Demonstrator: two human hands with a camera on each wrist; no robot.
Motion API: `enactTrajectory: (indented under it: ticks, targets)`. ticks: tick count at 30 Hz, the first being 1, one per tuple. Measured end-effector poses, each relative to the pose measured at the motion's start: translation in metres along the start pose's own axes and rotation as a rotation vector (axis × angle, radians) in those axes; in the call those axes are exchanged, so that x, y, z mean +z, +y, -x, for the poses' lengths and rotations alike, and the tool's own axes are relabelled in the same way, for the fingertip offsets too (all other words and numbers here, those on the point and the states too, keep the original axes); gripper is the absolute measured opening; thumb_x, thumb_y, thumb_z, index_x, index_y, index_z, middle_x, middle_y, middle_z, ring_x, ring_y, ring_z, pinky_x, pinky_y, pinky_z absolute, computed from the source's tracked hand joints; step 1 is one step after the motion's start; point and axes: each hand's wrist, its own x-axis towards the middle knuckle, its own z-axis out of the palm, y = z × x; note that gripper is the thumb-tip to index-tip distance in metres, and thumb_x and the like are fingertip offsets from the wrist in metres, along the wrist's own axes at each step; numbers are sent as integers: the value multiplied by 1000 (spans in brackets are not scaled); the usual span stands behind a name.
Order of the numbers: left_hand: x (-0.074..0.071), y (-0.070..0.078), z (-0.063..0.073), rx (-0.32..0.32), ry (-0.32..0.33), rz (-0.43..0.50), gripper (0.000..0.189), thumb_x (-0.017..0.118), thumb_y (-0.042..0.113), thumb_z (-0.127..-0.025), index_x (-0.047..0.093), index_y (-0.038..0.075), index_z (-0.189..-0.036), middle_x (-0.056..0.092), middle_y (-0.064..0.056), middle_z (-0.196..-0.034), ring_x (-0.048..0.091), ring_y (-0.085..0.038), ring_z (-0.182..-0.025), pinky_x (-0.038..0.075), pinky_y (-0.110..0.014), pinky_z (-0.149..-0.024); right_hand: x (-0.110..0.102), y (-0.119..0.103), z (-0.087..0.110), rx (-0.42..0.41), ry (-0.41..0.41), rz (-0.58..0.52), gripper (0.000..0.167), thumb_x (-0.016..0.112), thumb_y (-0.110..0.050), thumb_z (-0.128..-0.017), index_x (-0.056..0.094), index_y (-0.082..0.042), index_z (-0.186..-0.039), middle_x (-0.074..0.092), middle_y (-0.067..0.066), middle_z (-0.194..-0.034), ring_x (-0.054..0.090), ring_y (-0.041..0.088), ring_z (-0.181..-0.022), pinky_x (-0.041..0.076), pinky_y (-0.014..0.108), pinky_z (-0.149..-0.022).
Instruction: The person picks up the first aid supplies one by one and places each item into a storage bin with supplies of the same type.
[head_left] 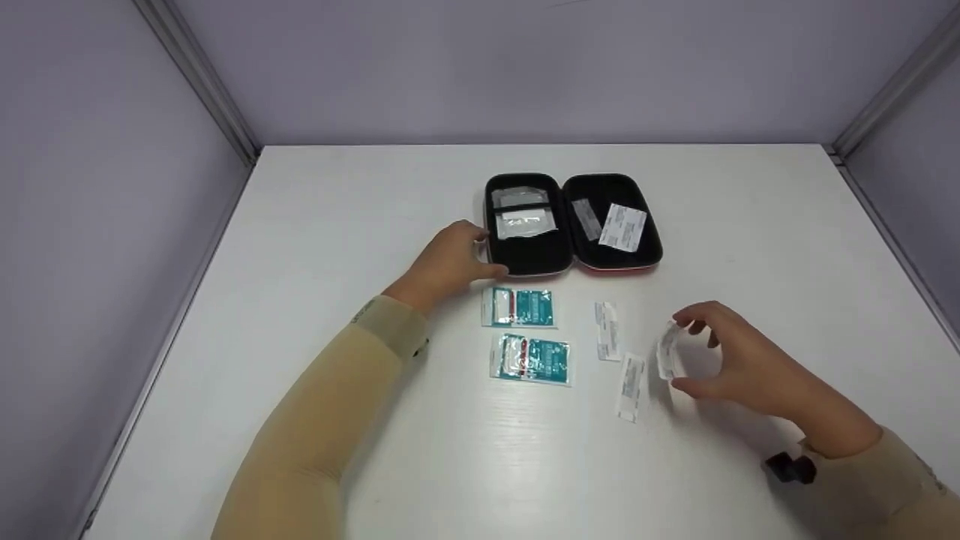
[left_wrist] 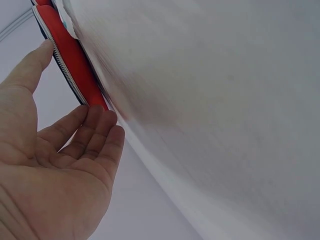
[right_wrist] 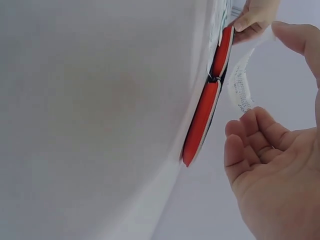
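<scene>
A zippered case (head_left: 532, 255), red outside and black inside, lies spread open on the table. My left hand (head_left: 450, 259) grips the left edge of its left half, thumb at the near corner; in the left wrist view the fingertips reach the red shell (left_wrist: 75, 62). My right hand (head_left: 739, 364) holds up a small white printed packet (head_left: 667, 351) by its ends, between thumb and fingers, so that it bows. In the right wrist view the curved packet (right_wrist: 240, 85) shows in front of the wall. Two similar narrow packets, one nearer (head_left: 631, 388) and one farther (head_left: 607, 331), lie left of this hand.
Two teal-and-white packets in clear wrap, one farther (head_left: 534, 307) and one nearer (head_left: 551, 361), lie before the case. Clear bags (head_left: 525, 223) sit under a strap in its left half. A white square packet (head_left: 623, 227) and a narrow strip (head_left: 586, 219) lie in the right half. Walls enclose the table.
</scene>
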Motion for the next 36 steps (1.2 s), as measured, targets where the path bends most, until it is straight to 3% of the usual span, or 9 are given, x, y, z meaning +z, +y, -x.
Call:
enactTrajectory:
  ticks: [6,10,29,36]
  targets:
    - [0,-2,1,17,2,-4,79,92,44,-95,63,4,-157,67,-10,-151,63,-26,-141,49,-43,-130,-2,9,-13,-163,141,-142,79,102,-1,-77,63,-3,-145,69,5,-134,57,1,-118,47,13,-94]
    - [1,-1,1,32,-9,-16,81,92,45,-95,62,4,-158,66,-11,-152,63,-26,-140,49,-44,-130,-5,14,-22,-166,170,-159,79,100,2,-78,62,-1,-147,69,6,-136,54,-8,-119,44,7,-95]
    - [1,0,1,28,-10,4,79,92,43,-96,62,5,-158,65,-10,-154,61,-26,-146,47,-43,-132,-20,27,-85,-38,178,-204,76,94,-4,-90,55,3,-155,65,16,-146,55,-6,-121,45,6,-95]
    - [1,0,0,53,3,-16,79,92,42,-96,63,2,-158,67,-12,-152,63,-27,-141,48,-43,-130,-25,32,-112,13,152,-187,79,92,-11,-94,51,1,-160,62,18,-152,54,11,-126,45,13,-96]
